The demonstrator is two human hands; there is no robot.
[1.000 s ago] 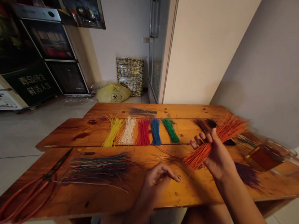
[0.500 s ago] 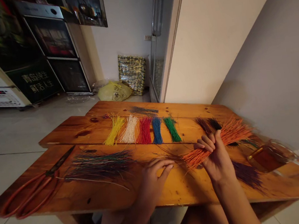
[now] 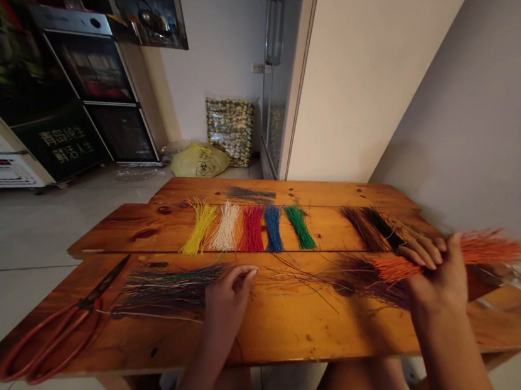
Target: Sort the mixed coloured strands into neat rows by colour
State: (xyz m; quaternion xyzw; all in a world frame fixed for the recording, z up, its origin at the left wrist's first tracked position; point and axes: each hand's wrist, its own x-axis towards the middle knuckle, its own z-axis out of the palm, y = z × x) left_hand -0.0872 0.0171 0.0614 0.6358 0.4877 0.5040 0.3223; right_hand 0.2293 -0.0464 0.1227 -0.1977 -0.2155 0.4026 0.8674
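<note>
Wrapped round the orange wire bundle point(image 3: 495, 246), my right hand point(image 3: 433, 268) is over the right part of the wooden table. My left hand point(image 3: 232, 290) is pinched beside the mixed dark wire bundle point(image 3: 168, 292); a thin strand seems to run near its fingertips, but what it holds is too small to make out. Yellow point(image 3: 199, 228), white point(image 3: 226, 226), red point(image 3: 252, 229), blue point(image 3: 273, 228) and green point(image 3: 300, 226) bundles lie in a row. Brown point(image 3: 362, 228) and black point(image 3: 382, 227) bundles lie behind my right hand.
Red-handled scissors point(image 3: 63, 333) lie at the table's left. Loose strands point(image 3: 299, 274) are scattered mid-table. A glass vessel point(image 3: 518, 280) is partly hidden behind the orange bundle. A yellow bag point(image 3: 200, 159) is on the floor beyond the table point(image 3: 297, 336).
My right hand has moved right with the orange bundle, uncovering the brown and black bundles. My left hand has moved left, towards the mixed bundle.
</note>
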